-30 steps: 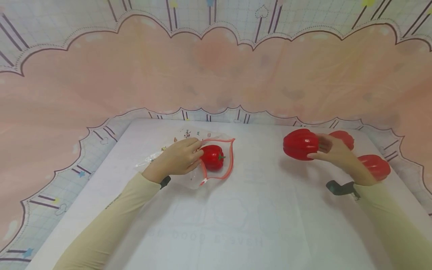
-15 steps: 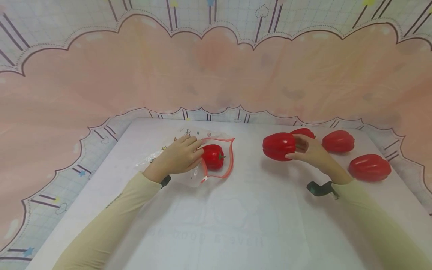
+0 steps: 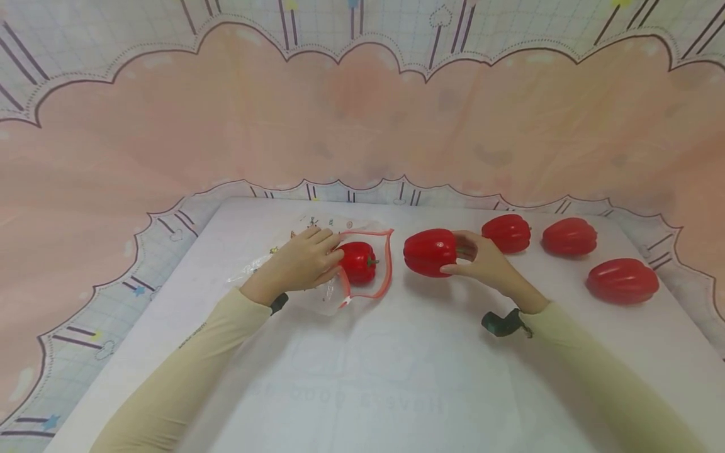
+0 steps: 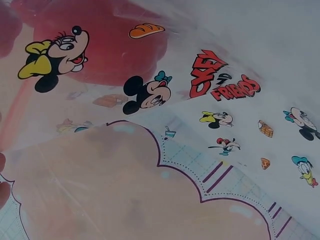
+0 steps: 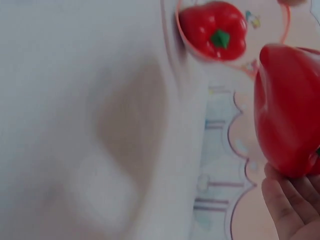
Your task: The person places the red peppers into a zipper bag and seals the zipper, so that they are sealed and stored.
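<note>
The left hand point(image 3: 303, 258) curls its fingers on the edge of a clear printed bag point(image 3: 389, 264) with a red pepper point(image 3: 358, 263) inside its mouth, beside which the right hand point(image 3: 487, 265), thumb and fingers parted, grips a second pepper point(image 3: 429, 253) above the counter point(image 3: 425, 352), with three loose peppers point(image 3: 569, 238) lying farther right.

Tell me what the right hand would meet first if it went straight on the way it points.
Led by the held pepper, the right hand would likely meet the bag's red rim first, with the bagged pepper beyond it; height is hard to judge, so it might pass over.
</note>
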`<state>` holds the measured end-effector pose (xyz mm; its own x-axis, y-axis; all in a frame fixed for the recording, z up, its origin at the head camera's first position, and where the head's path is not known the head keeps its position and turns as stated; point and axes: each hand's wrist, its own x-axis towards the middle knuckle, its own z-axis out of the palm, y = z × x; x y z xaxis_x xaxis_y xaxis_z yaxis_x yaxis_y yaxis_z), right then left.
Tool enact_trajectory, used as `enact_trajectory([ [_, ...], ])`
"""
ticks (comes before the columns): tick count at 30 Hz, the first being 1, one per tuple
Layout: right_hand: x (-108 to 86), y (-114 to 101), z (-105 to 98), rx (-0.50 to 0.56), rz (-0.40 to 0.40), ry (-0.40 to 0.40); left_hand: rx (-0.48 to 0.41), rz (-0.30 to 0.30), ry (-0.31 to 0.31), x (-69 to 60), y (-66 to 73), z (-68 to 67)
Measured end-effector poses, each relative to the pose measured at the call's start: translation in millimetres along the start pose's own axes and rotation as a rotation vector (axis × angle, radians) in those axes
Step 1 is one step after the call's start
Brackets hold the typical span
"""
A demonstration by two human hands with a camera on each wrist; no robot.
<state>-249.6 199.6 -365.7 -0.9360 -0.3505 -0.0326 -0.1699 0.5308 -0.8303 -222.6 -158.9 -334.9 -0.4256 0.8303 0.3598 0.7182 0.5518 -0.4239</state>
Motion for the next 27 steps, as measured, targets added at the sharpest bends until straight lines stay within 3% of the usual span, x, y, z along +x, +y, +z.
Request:
enact_trajectory([
  [12, 14.7, -11, 38, 0.019, -0.089, 0.005, -0.025, 0.017, 0.022, 4.2, -2.4, 1.4],
  [27, 23.8, -15, 57, 0.031, -0.102, -0.006, -0.034, 0.024, 0.045, 4.5, -0.9, 3.8],
])
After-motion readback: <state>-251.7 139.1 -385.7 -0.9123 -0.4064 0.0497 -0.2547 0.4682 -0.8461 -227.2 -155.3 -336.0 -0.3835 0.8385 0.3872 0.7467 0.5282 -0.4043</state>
